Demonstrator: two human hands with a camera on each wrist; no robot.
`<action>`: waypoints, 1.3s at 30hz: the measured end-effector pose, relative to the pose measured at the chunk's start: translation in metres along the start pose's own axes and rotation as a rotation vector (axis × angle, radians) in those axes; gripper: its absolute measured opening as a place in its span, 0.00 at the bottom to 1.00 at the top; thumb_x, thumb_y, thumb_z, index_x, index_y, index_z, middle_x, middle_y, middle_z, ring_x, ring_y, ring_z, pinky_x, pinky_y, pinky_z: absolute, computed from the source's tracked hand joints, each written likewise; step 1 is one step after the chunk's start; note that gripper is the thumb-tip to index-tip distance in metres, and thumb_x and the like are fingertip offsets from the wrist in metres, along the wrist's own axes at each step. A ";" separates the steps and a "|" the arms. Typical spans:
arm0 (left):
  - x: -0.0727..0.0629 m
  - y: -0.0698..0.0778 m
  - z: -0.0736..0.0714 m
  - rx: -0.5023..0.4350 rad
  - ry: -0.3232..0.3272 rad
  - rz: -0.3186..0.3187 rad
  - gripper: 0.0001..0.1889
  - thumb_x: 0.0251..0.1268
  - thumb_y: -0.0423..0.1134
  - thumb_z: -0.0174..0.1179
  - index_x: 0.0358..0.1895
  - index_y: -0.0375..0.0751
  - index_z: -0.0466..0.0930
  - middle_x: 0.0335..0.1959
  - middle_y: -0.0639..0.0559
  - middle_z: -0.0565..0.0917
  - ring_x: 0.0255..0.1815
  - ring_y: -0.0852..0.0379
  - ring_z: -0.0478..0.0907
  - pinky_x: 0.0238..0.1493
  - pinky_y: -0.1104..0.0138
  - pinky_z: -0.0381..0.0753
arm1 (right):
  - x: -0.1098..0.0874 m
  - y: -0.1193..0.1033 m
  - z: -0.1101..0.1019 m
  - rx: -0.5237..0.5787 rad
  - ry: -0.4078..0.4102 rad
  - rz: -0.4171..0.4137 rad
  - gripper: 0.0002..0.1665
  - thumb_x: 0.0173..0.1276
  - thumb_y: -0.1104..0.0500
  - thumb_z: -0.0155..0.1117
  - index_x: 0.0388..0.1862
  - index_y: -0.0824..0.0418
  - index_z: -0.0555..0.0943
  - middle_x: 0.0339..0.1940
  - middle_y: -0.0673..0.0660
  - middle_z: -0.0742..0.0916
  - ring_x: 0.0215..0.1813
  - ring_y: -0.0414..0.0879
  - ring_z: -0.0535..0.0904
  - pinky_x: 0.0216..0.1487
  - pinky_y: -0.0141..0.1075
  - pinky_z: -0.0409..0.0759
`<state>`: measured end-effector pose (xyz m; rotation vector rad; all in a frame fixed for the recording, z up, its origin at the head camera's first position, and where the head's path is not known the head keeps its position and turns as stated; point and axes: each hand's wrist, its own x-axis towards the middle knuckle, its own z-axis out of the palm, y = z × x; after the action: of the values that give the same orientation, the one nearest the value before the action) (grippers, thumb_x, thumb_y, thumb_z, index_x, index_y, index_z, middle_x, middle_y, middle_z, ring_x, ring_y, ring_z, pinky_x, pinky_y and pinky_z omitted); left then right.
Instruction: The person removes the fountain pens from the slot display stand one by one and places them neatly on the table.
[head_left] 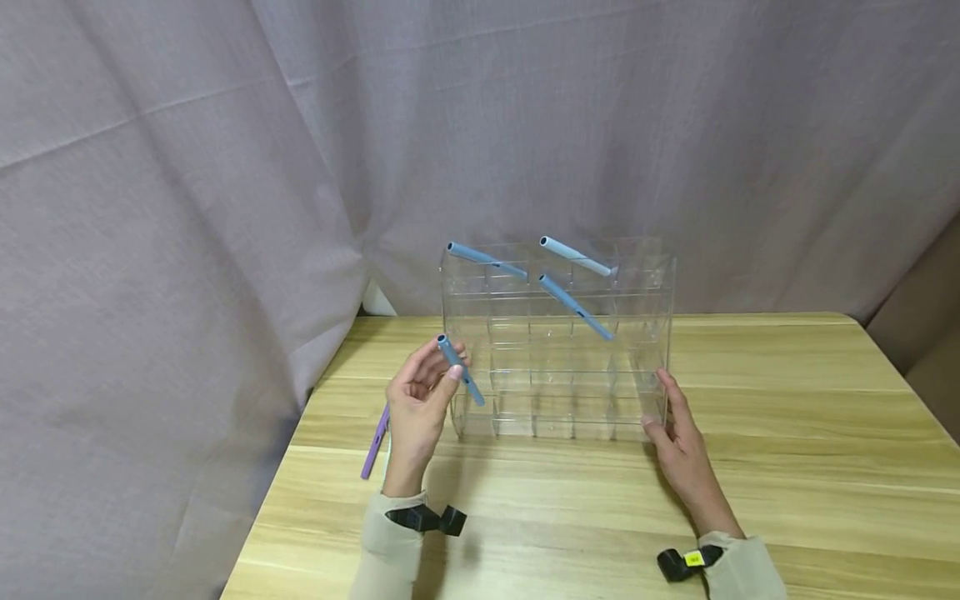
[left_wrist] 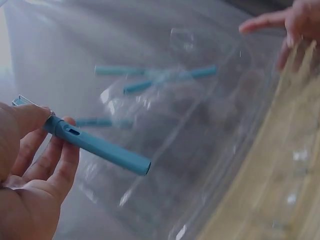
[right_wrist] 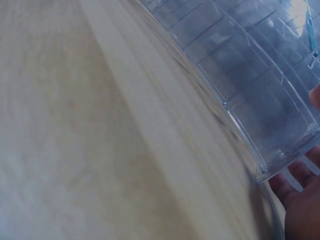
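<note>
My left hand (head_left: 420, 400) pinches a blue fountain pen (head_left: 461, 371) between thumb and fingers, in front of the rack's lower left side. In the left wrist view this pen (left_wrist: 107, 150) shows a wire clip near the thumb and a small slot in its barrel. A clear plastic pen rack (head_left: 551, 429) with several compartments stands on the table. Its lower right side is held by my right hand (head_left: 682, 450), thumb in front and fingers along the side. Two blue pens (head_left: 487, 260) (head_left: 576, 307) and a pale blue pen (head_left: 576, 256) lie slantwise in its upper tiers.
A purple pen (head_left: 375, 446) lies on the wooden table (head_left: 810, 467) left of my left hand, beside a pale object mostly hidden by the wrist. A grey curtain (head_left: 600, 125) hangs behind the table and down its left side.
</note>
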<state>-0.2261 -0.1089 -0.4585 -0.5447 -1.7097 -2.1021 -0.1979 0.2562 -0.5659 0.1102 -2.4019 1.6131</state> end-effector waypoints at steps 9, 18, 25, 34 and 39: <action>-0.022 -0.004 -0.055 0.076 0.177 -0.084 0.26 0.72 0.22 0.65 0.72 0.31 0.77 0.52 0.50 0.93 0.49 0.58 0.94 0.57 0.68 0.90 | 0.000 0.001 0.000 -0.006 0.005 0.002 0.46 0.84 0.63 0.54 0.91 0.40 0.47 0.91 0.67 0.55 0.84 0.79 0.56 0.71 0.85 0.61; -0.039 -0.015 -0.104 0.177 0.300 -0.161 0.25 0.68 0.22 0.69 0.68 0.30 0.81 0.50 0.47 0.94 0.44 0.60 0.94 0.50 0.71 0.91 | 0.000 0.001 0.001 0.001 0.007 -0.005 0.46 0.84 0.63 0.54 0.91 0.41 0.48 0.92 0.65 0.55 0.84 0.77 0.56 0.72 0.83 0.61; -0.043 -0.025 -0.136 0.311 0.397 -0.225 0.20 0.68 0.24 0.70 0.63 0.29 0.84 0.41 0.64 0.93 0.39 0.66 0.92 0.45 0.77 0.89 | 0.000 0.001 0.001 0.005 0.002 -0.007 0.46 0.85 0.63 0.54 0.92 0.41 0.47 0.92 0.65 0.54 0.84 0.77 0.56 0.73 0.83 0.61; -0.041 -0.041 -0.159 0.487 0.399 -0.307 0.16 0.69 0.28 0.71 0.59 0.32 0.88 0.45 0.40 0.93 0.34 0.73 0.88 0.42 0.81 0.85 | -0.001 0.000 0.000 0.007 -0.002 -0.006 0.46 0.85 0.62 0.54 0.91 0.41 0.47 0.92 0.65 0.54 0.84 0.78 0.55 0.72 0.84 0.60; -0.043 -0.060 -0.163 0.584 0.385 -0.361 0.15 0.69 0.28 0.71 0.57 0.32 0.89 0.49 0.29 0.91 0.36 0.76 0.84 0.41 0.83 0.83 | -0.001 0.001 0.000 -0.001 0.003 -0.009 0.46 0.84 0.63 0.54 0.91 0.41 0.47 0.91 0.67 0.54 0.84 0.78 0.56 0.72 0.85 0.60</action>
<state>-0.2302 -0.2554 -0.5615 0.3382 -2.1468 -1.6298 -0.1975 0.2570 -0.5670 0.1189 -2.3961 1.6074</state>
